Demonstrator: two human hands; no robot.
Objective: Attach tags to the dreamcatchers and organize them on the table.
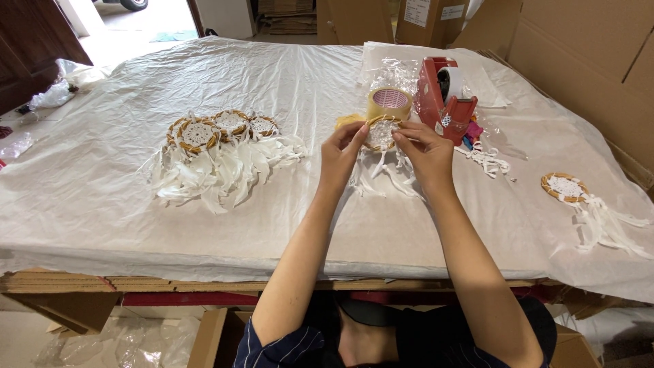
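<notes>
A small dreamcatcher (381,133) with a woven tan hoop, white net and white feathers hangs between my two hands above the table. My left hand (340,153) pinches the hoop's left edge. My right hand (426,150) pinches its right edge from above. The feathers dangle down onto the white plastic sheet (102,204). Just behind the hoop stands a roll of tan tape (390,102).
A pile of several finished dreamcatchers (218,153) lies at the left. One more dreamcatcher (579,197) lies at the right. A red tape dispenser (446,99) stands behind my right hand. Cardboard boxes (586,61) line the right and far edges.
</notes>
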